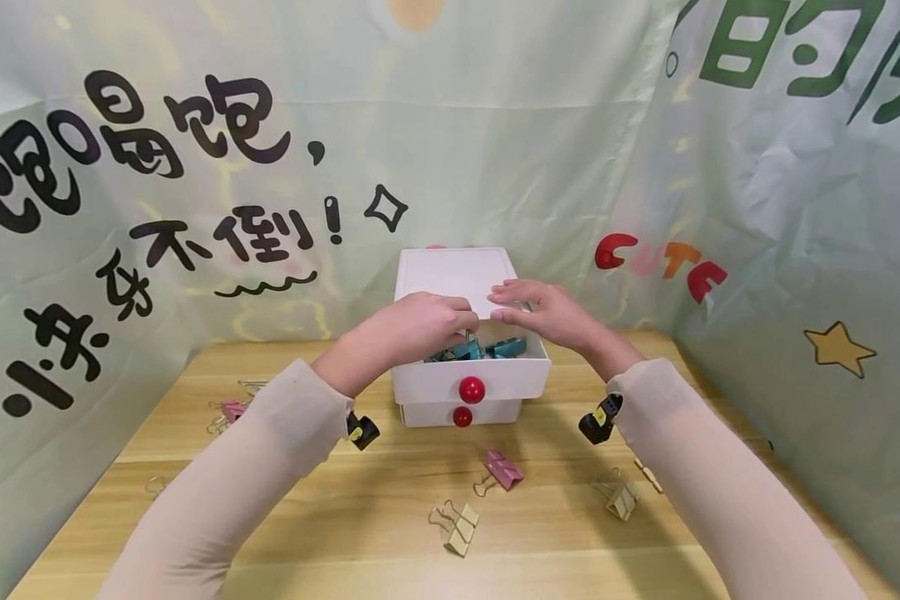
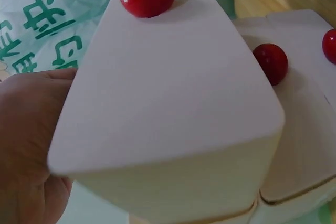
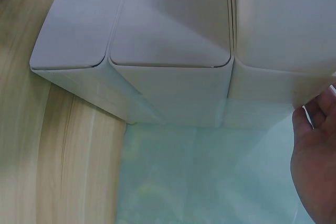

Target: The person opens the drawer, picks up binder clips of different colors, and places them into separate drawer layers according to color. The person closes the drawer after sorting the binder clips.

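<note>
A small white box (image 1: 450, 275) stands toward the back of the wooden table (image 1: 330, 517), near its middle, with smooth, plain faces and rounded corners. Its upper drawer (image 1: 423, 382) is pulled out, jutting forward over the lower front, and each of these two fronts carries a shiny, round red knob: the upper knob (image 1: 472, 390) looks the larger, the lower knob (image 1: 462, 417) sits just beneath and slightly left. The left wrist view catches a third red ball further down the front. Inside the drawer, teal binder clips (image 1: 461, 351) are bunched at the left and middle, and another teal clip (image 1: 507, 347) lies toward the right. The left hand (image 1: 422, 323) reaches over the drawer's left side, back of the hand upward and fingers bent down close above the bunched clips; its fingertips are hidden, so I cannot tell whether they pinch a clip or hold nothing. The right hand (image 1: 546, 312) is released, its fingers extended, thumb apart, grasping nothing; the fingertips are at the right front edge of the box's top, though how firmly they touch is unclear. On the table before the box lies a pink clip (image 1: 503, 469).
</note>
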`<state>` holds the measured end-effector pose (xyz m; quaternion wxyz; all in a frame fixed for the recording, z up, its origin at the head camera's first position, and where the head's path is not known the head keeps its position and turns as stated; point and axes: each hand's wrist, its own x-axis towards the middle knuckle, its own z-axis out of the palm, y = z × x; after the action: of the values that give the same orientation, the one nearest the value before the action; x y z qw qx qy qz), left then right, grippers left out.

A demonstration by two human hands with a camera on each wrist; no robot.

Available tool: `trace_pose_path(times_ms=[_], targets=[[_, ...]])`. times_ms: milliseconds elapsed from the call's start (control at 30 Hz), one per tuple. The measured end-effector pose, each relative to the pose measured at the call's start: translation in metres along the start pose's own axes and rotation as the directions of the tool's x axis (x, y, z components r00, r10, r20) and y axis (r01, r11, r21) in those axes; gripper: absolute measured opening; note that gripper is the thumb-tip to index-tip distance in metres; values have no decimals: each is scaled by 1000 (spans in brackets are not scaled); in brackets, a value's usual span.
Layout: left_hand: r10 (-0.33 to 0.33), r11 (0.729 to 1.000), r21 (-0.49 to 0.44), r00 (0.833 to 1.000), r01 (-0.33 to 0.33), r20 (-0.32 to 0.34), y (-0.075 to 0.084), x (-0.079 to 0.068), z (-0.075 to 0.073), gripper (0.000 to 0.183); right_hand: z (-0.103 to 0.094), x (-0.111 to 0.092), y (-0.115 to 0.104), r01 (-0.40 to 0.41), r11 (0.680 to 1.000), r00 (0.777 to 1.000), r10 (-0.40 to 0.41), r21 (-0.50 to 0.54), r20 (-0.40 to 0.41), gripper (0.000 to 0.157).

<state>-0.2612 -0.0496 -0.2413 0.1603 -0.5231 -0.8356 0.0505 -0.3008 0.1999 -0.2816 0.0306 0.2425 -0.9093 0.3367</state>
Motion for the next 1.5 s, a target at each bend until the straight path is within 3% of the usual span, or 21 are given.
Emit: trace_pose_path(times_ms=[167, 367, 467, 667, 833, 1200, 1367, 1500], targets=[[4, 1000, 22, 1000, -4, -10, 1, 11, 3, 9, 0, -1, 2, 8, 1000, 1000, -8, 5, 2, 60], [-16, 998, -69, 1000, 15, -12, 1, 15, 4, 14, 1, 0, 3, 15, 1000, 1000, -15, -7, 0, 59], [-49, 991, -131, 996, 40, -69, 1, 8, 2, 14, 0, 1, 2, 14, 1000, 1000, -14, -6, 2, 59], [-135, 962, -262, 972, 83, -190, 6, -14, -6, 11, 0, 1, -2, 30, 1000, 999, -30, 3, -12, 58], [-177, 936, -331, 974, 122, -142, 17, -28, -9, 15, 0, 0, -3, 35, 999, 999, -35, 2, -20, 56], [-134, 925, -372, 983, 79, -125, 33, -44, -2, 24, -1, 0, -2, 31, 999, 999, -31, -20, -8, 56], [-199, 903, -409, 971, 130, -131, 41, -54, 0, 26, -2, 0, -2, 31, 999, 1000, -31, -37, -1, 57], [-212, 886, -452, 959, 106, -190, 47, -61, 2, 25, -3, 1, -3, 33, 998, 999, -33, -47, 4, 57]])
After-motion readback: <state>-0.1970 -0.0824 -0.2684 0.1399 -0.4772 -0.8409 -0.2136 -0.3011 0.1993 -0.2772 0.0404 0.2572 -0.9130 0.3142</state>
